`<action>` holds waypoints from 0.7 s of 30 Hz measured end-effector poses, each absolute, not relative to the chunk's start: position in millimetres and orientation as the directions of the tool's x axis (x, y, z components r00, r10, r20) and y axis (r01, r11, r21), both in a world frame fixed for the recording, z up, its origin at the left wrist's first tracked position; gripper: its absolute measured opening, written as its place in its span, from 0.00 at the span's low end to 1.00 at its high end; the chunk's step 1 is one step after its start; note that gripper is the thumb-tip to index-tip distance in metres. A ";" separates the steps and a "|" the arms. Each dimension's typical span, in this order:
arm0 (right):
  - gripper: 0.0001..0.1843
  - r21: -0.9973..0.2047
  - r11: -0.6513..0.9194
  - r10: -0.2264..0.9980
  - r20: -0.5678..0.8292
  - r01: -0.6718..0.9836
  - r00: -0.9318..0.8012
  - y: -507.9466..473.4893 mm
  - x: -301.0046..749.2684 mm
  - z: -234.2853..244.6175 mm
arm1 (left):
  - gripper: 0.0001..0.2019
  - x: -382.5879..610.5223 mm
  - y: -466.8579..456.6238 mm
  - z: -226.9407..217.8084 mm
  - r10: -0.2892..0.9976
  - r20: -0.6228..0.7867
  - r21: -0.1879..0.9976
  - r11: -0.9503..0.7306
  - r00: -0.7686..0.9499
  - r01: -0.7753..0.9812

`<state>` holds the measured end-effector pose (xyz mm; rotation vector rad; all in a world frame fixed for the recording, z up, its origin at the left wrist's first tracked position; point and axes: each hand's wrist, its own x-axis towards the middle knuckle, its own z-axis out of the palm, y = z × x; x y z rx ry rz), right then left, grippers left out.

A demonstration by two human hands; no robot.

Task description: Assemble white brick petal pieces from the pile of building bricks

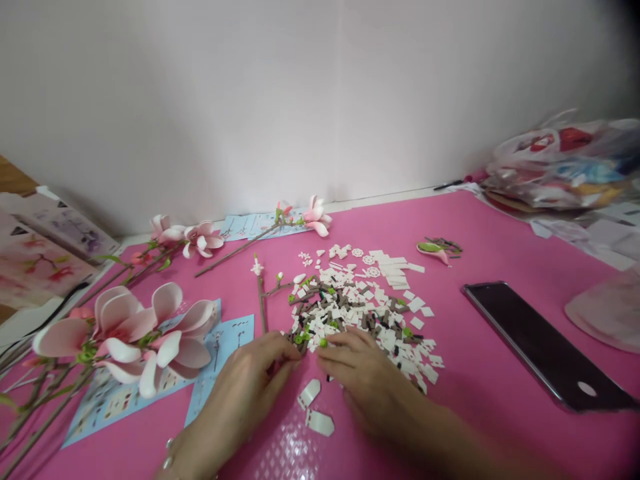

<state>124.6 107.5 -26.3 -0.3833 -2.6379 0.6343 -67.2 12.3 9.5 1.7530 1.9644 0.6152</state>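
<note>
A loose pile of small building bricks [350,300], mostly white with brown, black and lime green ones, lies in the middle of the pink table. At its near left edge is my left hand [255,373], thumb and fingers curled together; whatever they hold, if anything, is hidden. My right hand [367,373] rests at the pile's front with its fingers stretched over the pieces, close to a round lime green piece [323,343]. Just in front, between the hands, lie two white petal-shaped pieces [320,423]. Behind my left hand stretches a brown brick-built twig [261,300] with a white tip.
Pink brick-built magnolias [125,327] lie at left over light blue instruction sheets [227,343]. Another flower stem [240,249] lies at the back. A black phone [540,343] and a pink-and-green petal part [433,252] are at right. Plastic bags [565,167] fill the back right corner.
</note>
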 end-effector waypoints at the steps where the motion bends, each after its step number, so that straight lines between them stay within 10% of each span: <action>1: 0.20 -0.493 0.855 0.366 0.358 0.158 -0.859 109.4 125.1 -26.8 | 0.07 -67.9 11.7 11.2 0.996 -0.016 0.599 0.077 -0.084 0.797; 10: 0.14 -0.510 0.850 0.442 0.560 0.128 -0.701 127.1 133.0 -19.5 | 0.07 -50.9 8.3 22.9 0.945 -0.103 0.582 -0.195 0.310 0.789; 21: 0.13 -0.528 0.841 0.442 0.549 0.115 -0.709 128.0 133.2 -19.6 | 0.07 -46.2 7.9 17.4 0.932 -0.139 0.550 -0.208 0.334 0.809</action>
